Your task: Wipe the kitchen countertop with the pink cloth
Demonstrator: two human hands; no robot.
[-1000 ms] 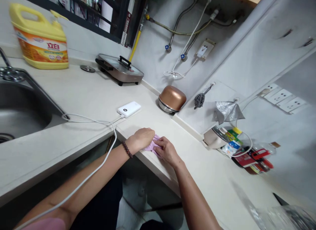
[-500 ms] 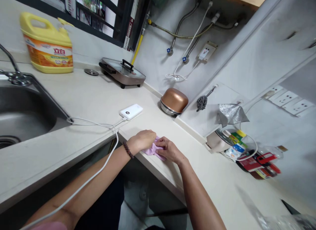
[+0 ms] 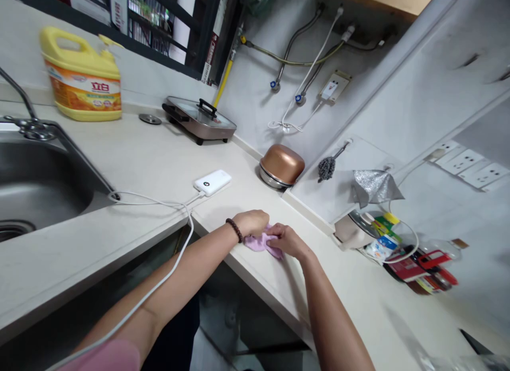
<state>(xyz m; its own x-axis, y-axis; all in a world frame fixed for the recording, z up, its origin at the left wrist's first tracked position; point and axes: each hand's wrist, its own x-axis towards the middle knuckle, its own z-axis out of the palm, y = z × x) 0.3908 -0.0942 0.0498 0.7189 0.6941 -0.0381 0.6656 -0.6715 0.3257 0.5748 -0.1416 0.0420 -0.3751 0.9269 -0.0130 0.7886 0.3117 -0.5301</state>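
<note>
Head cam: pink cloth (image 3: 258, 244) btwn L hand (image 3: 253, 222) & R hand (image 3: 291, 241), on counter (image 3: 342, 286).

Room rightward, obstacles left and ahead.
Bare countertop (image 3: 358, 286) lies beside the right hand (image 3: 291, 242); the power bank (image 3: 215, 182) and its cable (image 3: 192, 228) obstruct leftward, the copper bowl (image 3: 282, 163) farther ahead.

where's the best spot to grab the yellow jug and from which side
Probably by the loop handle atop the yellow jug, coming from the front and above: the jug stands upright, the wall is behind it, and the pump sits right of the handle.
</note>
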